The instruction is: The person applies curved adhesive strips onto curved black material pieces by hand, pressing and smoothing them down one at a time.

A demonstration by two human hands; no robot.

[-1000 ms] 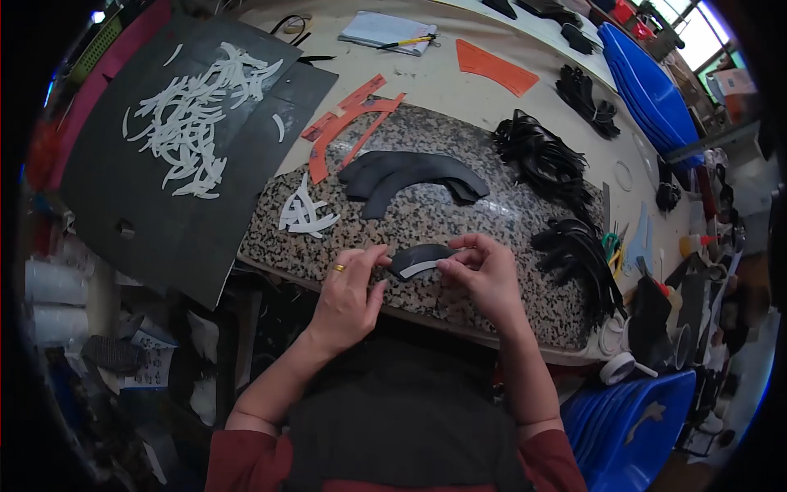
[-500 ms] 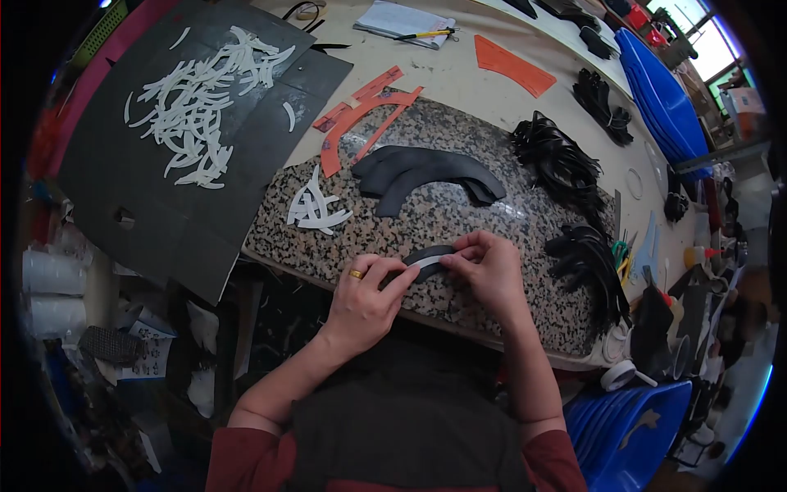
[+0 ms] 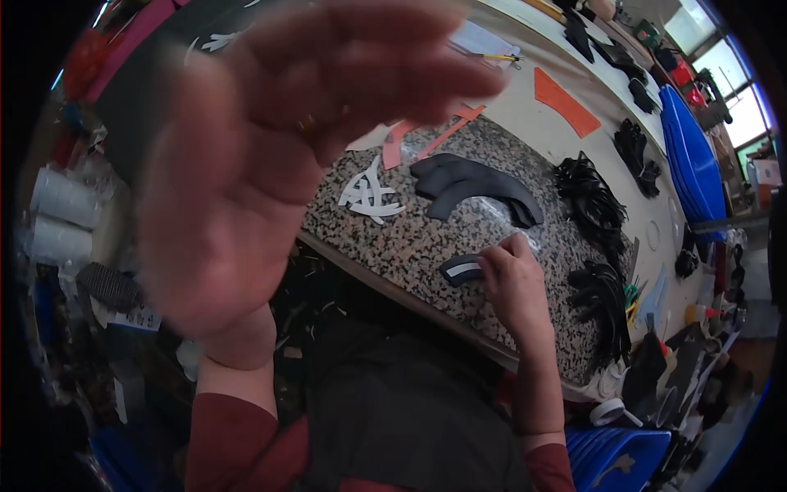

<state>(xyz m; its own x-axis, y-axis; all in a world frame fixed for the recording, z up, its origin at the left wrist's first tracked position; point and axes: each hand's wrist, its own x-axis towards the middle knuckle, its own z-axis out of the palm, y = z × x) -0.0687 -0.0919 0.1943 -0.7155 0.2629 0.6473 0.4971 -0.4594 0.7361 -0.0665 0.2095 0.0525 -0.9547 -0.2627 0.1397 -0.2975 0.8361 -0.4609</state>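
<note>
My left hand (image 3: 238, 189) is raised close to the camera, blurred, its fingers stretched out and nothing seen in it. At the near side of the speckled stone slab (image 3: 385, 254), my right hand (image 3: 518, 283) pinches the right end of a curved dark strip (image 3: 449, 277). A narrow white strip (image 3: 466, 267) lies along the middle of that piece; its right end is hidden by my fingers. Beyond it rests a stack of curved black pieces (image 3: 479, 182). A small pile of white curved strips (image 3: 370, 197) sits to the left on the slab.
Bundles of black strips (image 3: 592, 197) lie along the slab's right side. Orange templates (image 3: 566, 102) and a notepad with a pen (image 3: 488, 45) are on the table behind. Blue bins (image 3: 687, 156) stand at the right, and a white tape roll (image 3: 607, 412) is at the near corner.
My left hand has let go of the dark strip and risen toward the camera. My right hand stays on the strip. The view has shifted, so the table appears farther right.
</note>
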